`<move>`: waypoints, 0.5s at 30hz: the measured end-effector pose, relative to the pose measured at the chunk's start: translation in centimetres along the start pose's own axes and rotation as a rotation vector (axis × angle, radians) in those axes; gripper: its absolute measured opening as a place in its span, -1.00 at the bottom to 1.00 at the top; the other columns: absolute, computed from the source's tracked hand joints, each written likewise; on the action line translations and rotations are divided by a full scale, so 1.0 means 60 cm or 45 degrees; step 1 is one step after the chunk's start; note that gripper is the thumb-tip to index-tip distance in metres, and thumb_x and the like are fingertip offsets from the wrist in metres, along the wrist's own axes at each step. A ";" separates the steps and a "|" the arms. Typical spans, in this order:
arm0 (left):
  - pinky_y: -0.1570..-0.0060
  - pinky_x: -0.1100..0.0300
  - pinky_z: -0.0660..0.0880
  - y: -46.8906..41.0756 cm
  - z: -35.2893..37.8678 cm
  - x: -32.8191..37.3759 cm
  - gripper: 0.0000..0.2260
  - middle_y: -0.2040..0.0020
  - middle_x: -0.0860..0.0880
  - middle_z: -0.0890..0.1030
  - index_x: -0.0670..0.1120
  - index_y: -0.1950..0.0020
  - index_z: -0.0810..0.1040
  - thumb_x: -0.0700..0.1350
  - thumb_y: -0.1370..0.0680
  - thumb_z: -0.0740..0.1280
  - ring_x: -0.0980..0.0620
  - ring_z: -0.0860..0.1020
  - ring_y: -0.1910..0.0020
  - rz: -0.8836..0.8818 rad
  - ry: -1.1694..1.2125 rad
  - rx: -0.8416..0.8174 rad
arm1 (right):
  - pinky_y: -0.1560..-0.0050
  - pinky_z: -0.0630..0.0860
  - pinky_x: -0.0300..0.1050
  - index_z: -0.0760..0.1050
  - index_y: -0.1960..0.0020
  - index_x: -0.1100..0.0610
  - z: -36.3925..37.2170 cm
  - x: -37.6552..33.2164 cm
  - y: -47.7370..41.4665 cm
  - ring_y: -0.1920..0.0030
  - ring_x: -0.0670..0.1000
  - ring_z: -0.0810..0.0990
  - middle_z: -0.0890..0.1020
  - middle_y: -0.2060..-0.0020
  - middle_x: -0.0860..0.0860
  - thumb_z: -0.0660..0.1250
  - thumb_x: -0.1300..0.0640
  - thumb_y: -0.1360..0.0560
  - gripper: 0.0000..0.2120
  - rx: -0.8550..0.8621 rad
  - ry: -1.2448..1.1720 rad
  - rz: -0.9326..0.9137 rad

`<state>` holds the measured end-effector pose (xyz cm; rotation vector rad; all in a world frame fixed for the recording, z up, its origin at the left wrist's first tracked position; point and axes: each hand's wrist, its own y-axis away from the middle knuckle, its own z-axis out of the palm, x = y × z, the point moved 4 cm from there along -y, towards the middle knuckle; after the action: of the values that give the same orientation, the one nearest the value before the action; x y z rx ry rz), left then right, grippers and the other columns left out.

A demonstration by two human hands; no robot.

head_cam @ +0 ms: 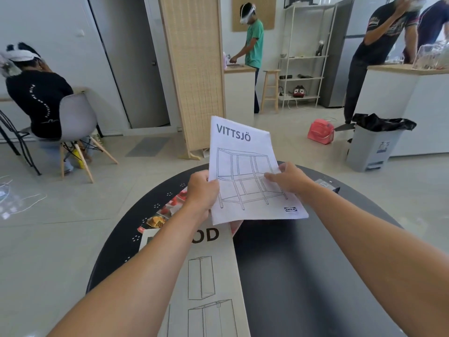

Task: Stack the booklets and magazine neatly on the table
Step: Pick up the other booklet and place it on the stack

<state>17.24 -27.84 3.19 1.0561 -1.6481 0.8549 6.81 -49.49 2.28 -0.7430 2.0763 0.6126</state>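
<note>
A white booklet titled VITTSJÖ, with a line drawing of a shelf, is held up above the round black table. My left hand grips its left edge and my right hand pinches its right edge. A larger grey-white booklet with cabinet drawings lies flat on the table's left half, partly under my left forearm. Under that one, a magazine with food photos sticks out toward the far left.
A small dark object lies at the table's far right edge. A grey bin with a black bag and a red bag stand on the floor beyond. A wicker screen stands ahead. A seated person is on the left, others stand at counters behind.
</note>
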 end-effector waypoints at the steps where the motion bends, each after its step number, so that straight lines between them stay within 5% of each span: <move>1: 0.43 0.13 0.62 0.007 -0.015 0.001 -0.73 0.24 0.00 0.69 -0.11 0.27 0.62 -0.35 -0.53 0.24 -0.06 0.67 0.21 -0.021 0.048 0.007 | -0.09 0.55 0.03 0.40 -0.32 0.14 0.000 -0.007 0.010 -0.07 0.09 0.61 0.60 -0.11 0.03 0.41 -0.07 -0.47 -0.49 0.006 -0.130 -0.012; 6: 0.24 0.03 0.64 0.055 -0.088 -0.005 -0.77 0.22 -0.08 0.70 -0.15 0.22 0.63 -0.38 -0.55 0.29 -0.06 0.68 0.24 -0.129 0.248 -0.016 | -0.06 0.60 0.03 0.57 0.07 0.07 0.016 -0.044 0.072 0.13 0.05 0.68 0.69 0.11 0.04 0.38 0.09 -0.51 -0.95 -0.002 -0.378 -0.115; 10: 0.13 -0.04 0.64 0.121 -0.150 -0.013 -0.84 0.18 -0.13 0.71 -0.19 0.15 0.62 -0.37 -0.56 0.32 -0.09 0.68 0.23 -0.175 0.305 -0.080 | 0.03 0.63 0.03 0.58 0.11 0.10 0.028 -0.071 0.139 0.19 0.09 0.69 0.70 0.19 0.06 0.40 0.16 -0.50 -0.97 -0.016 -0.473 -0.116; 15: 0.31 0.07 0.61 0.198 -0.221 -0.041 -0.89 0.20 -0.12 0.75 -0.18 0.11 0.64 -0.30 -0.55 0.33 -0.09 0.71 0.22 -0.264 0.293 -0.204 | 0.34 0.62 -0.08 0.56 0.09 0.22 0.057 -0.081 0.229 0.29 0.11 0.67 0.68 0.21 0.13 0.37 0.29 -0.50 -0.99 -0.080 -0.440 -0.089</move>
<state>11.27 -10.91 4.00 0.9596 -1.3642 0.6697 1.51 -36.18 6.64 -0.6887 1.7141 0.7154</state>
